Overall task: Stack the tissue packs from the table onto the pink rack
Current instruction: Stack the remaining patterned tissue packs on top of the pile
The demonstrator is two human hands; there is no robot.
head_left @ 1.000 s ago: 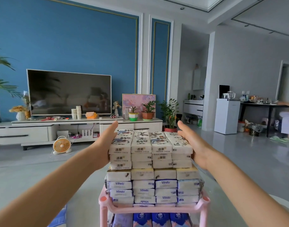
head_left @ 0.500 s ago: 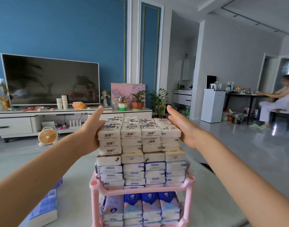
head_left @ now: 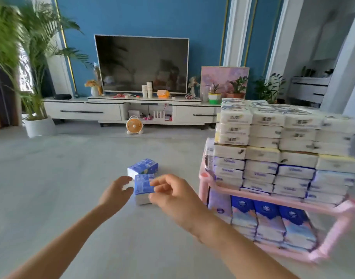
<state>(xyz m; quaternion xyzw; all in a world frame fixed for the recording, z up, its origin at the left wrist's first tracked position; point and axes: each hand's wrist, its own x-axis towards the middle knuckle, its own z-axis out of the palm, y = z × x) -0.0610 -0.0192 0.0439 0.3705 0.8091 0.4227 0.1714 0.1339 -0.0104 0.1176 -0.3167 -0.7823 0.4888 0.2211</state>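
Two blue tissue packs lie on the grey floor, a far pack [head_left: 143, 167] and a near pack [head_left: 144, 188]. My left hand [head_left: 116, 191] and my right hand [head_left: 168, 195] reach out on either side of the near pack, fingers loosely curved and not closed round it. I cannot tell whether the fingertips touch it. At the right stands the pink rack [head_left: 204, 179]. Its top shelf carries a tall block of white tissue packs [head_left: 273, 125], and the lower shelf holds blue and pink packs [head_left: 267, 220].
A white TV cabinet [head_left: 82, 111] with a large TV [head_left: 141, 63] runs along the blue back wall. A small orange fan [head_left: 134, 125] sits on the floor before it. A potted palm [head_left: 35, 77] stands at the left.
My hands have left the top of the white stack on the rack and dropped toward the blue packs on the floor. The view has swung left, so the rack now sits at the right.
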